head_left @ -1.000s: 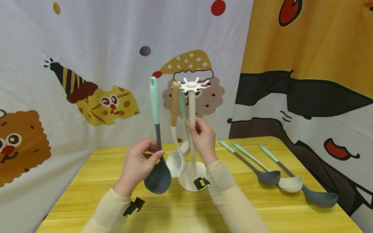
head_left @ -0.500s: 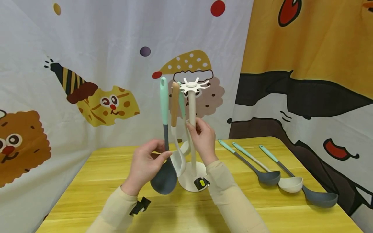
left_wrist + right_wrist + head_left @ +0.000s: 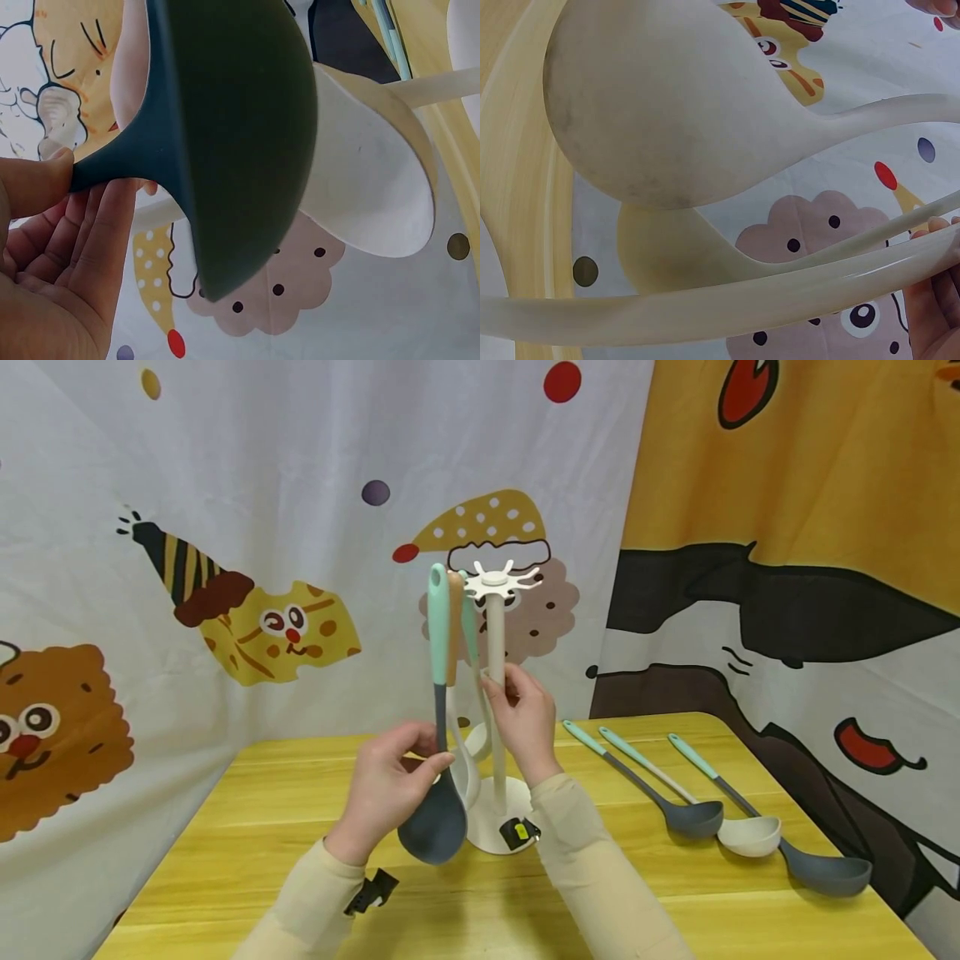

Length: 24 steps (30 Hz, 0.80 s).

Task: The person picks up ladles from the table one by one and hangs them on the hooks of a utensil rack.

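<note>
My left hand (image 3: 393, 781) pinches the neck of a dark grey ladle (image 3: 435, 827) with a mint handle, held upright just left of a white utensil stand (image 3: 496, 635). In the left wrist view the dark ladle's bowl (image 3: 240, 150) fills the middle, thumb and fingers on its neck. My right hand (image 3: 522, 718) grips the stand's pole. From the stand's hooked top hang a wooden-handled white ladle (image 3: 454, 627), partly hidden behind the dark one, and a mint-handled white ladle (image 3: 470, 627). Both white bowls show beside the pole in the right wrist view.
Three utensils lie on the wooden table (image 3: 247, 827) to the right: a dark grey ladle (image 3: 693, 818), a white ladle (image 3: 750, 835) and a larger dark grey ladle (image 3: 825, 870). A printed cloth (image 3: 300, 427) hangs behind the table.
My left hand has moved right with the dark grey ladle, whose handle now overlaps the wooden-handled ladle in the head view. My right hand stays on the pole.
</note>
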Tool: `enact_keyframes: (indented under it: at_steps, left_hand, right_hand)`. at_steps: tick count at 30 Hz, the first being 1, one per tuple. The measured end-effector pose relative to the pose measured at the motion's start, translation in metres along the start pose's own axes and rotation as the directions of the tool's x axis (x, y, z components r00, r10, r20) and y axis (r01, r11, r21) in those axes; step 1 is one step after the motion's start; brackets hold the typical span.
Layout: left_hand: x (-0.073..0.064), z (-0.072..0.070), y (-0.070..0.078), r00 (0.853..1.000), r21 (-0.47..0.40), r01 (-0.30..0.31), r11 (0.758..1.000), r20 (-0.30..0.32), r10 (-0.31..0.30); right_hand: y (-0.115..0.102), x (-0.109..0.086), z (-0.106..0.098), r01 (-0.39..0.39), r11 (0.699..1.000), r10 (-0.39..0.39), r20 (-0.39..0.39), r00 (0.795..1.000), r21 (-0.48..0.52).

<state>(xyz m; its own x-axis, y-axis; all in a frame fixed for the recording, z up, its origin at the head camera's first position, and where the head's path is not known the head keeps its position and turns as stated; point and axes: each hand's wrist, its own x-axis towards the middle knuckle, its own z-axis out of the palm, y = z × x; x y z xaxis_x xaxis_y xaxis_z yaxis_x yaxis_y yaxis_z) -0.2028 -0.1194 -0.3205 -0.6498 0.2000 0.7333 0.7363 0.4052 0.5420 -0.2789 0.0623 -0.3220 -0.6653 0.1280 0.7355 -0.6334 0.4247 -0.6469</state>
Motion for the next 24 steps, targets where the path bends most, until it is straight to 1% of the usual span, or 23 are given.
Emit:
enact_keyframes:
  at_steps: [12,17,24]
  left_hand:
    - [-0.002,0.008,-0.002,1.0,-0.003,-0.015,1.0,-0.002,0.015]
    - [-0.003,0.01,-0.003,1.0,0.0,-0.01,1.0,0.004,0.01]
    - [-0.005,0.014,-0.003,1.0,-0.008,-0.025,1.0,0.013,0.025]
  right_hand:
    - [0.001,0.0,0.001,0.003,1.0,-0.003,-0.005,1.0,0.002]
    - [0.001,0.0,0.001,0.0,1.0,0.0,-0.004,1.0,-0.003]
    - [0.0,0.0,0.001,-0.003,1.0,0.003,-0.009,1.0,-0.013]
